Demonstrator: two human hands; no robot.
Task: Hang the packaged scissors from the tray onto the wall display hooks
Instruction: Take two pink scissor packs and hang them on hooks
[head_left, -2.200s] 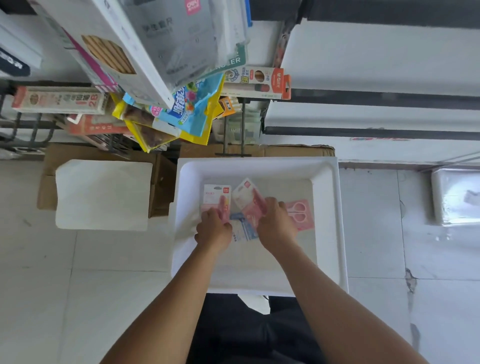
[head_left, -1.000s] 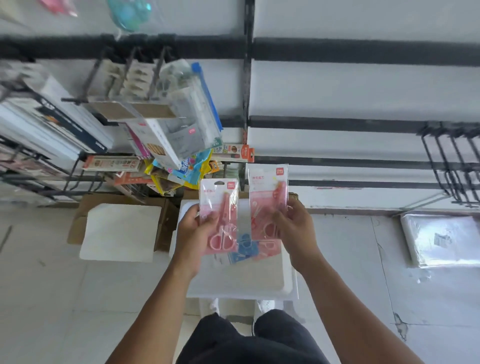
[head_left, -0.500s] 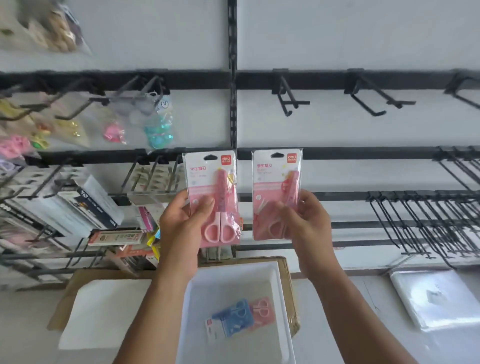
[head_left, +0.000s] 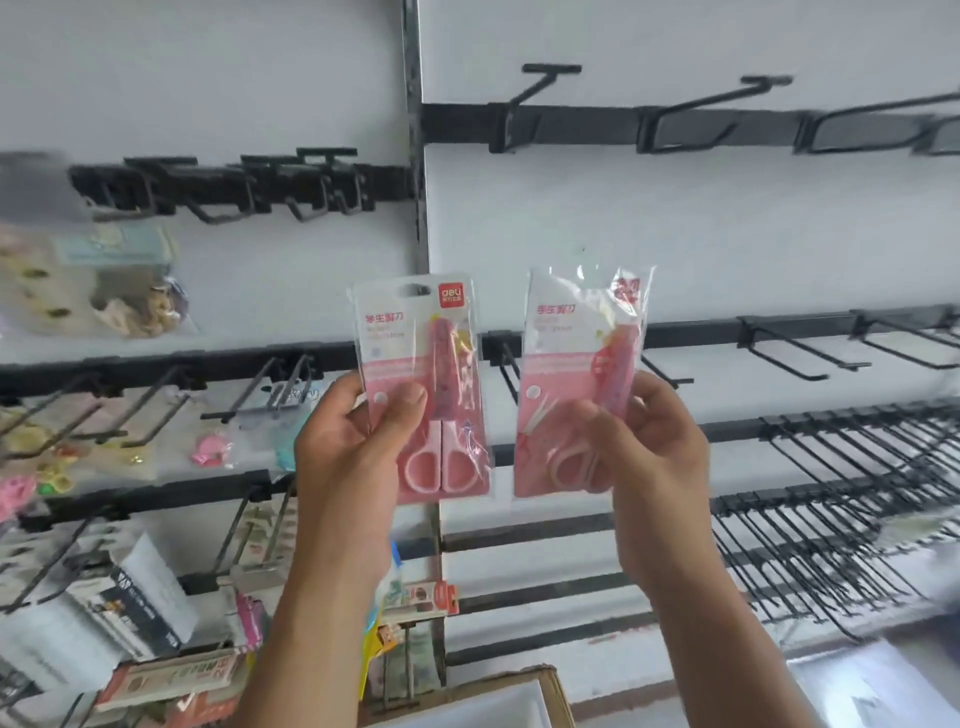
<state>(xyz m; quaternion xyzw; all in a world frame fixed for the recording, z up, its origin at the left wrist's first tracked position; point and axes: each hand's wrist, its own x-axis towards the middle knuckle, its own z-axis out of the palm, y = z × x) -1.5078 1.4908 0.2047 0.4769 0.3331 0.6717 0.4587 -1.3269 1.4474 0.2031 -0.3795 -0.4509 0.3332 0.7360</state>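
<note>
I hold two pink packaged scissors upright in front of the white wall display. My left hand (head_left: 353, 457) grips the left pack (head_left: 421, 384) by its lower left side, thumb on the front. My right hand (head_left: 652, 457) grips the right pack (head_left: 579, 374) by its lower right side; this pack is slightly twisted. Bare black hooks (head_left: 789, 353) jut from the rail just behind and to the right of the packs. Another row of bare hooks (head_left: 540, 88) sits higher up. Only a corner of the white tray (head_left: 498, 709) shows at the bottom edge.
Left of the black upright (head_left: 418, 208), hooks carry bagged trinkets (head_left: 104, 280) and boxed stationery (head_left: 130, 592). A dense bank of long black hooks (head_left: 841, 499) fills the lower right. The tray rests on a cardboard box (head_left: 558, 696).
I lifted both packs out of the tray to chest height in front of the wall. My view tilted up from the floor, and the tray has dropped almost out of sight.
</note>
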